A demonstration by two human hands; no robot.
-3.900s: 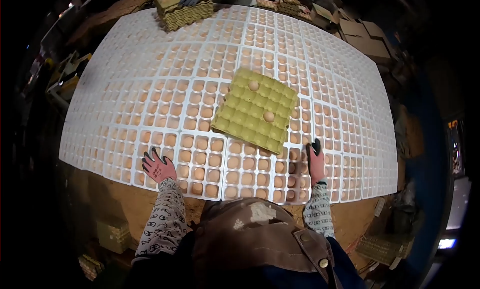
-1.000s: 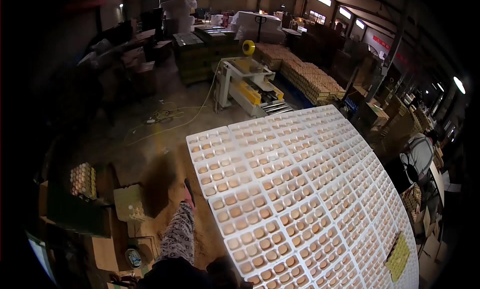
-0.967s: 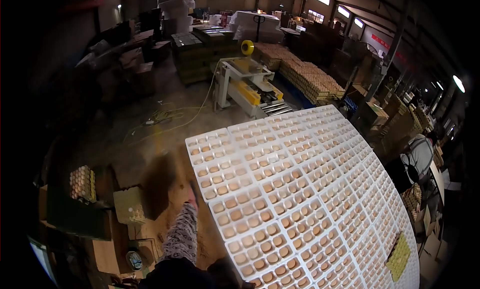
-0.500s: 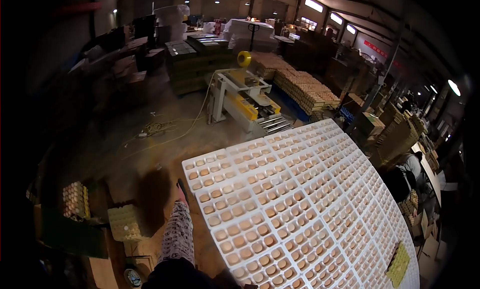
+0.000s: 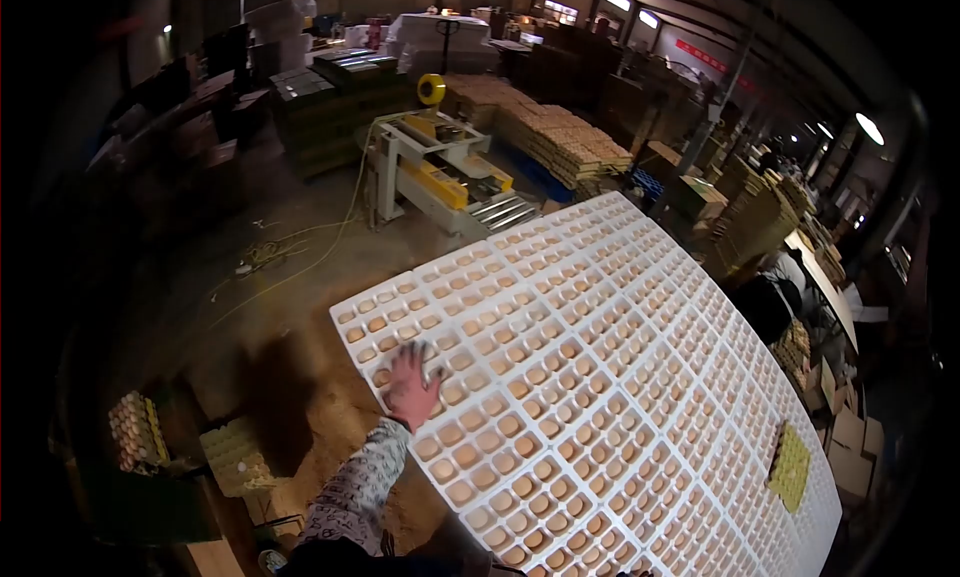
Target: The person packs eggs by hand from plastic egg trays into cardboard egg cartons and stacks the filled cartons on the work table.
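Note:
My left hand [image 5: 410, 387], in a patterned sleeve [image 5: 355, 487], lies palm down with fingers spread over the left edge of a broad spread of white plastic trays [image 5: 448, 322]. Brown eggs [image 5: 523, 447] fill the rows of cups around it. The fingers rest over the cups or on the eggs beneath; exact contact is hard to tell. A yellow-green egg tray [image 5: 790, 467] lies on top of the white trays at the right. No part of my right hand can be made out.
At the lower left are a stack of eggs in trays [image 5: 138, 432] and a pile of pulp trays [image 5: 237, 457]. A carton-sealing machine [image 5: 440, 172] stands ahead, with stacked egg trays [image 5: 560, 137] behind it. A bent-over person [image 5: 770, 297] is at the right.
My left hand has swung from beside the trays up onto their left edge, fingers now spread. The view has shifted, so the surroundings sit farther left and higher.

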